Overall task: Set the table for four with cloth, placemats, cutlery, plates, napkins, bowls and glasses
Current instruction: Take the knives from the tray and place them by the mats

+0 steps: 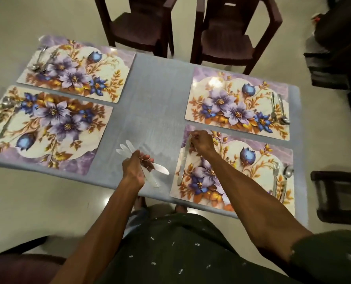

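A grey cloth (156,103) covers the table and carries four floral placemats. My right hand (202,143) pinches the top end of a knife (184,160) lying along the left side of the near right placemat (252,160). My left hand (133,169) grips a bunch of three knives (150,173) above the cloth. A fork (275,177) and spoon (288,175) lie on the right side of that mat. The far right placemat (238,105) holds a fork and spoon (279,109). The near left placemat (47,128) and far left placemat (78,68) each carry cutlery at their left side.
Two dark brown chairs (221,35) stand at the far side of the table. Dark furniture (338,193) stands close to the table's right edge. Another chair's arm (16,261) shows at the bottom left. The floor is pale tile.
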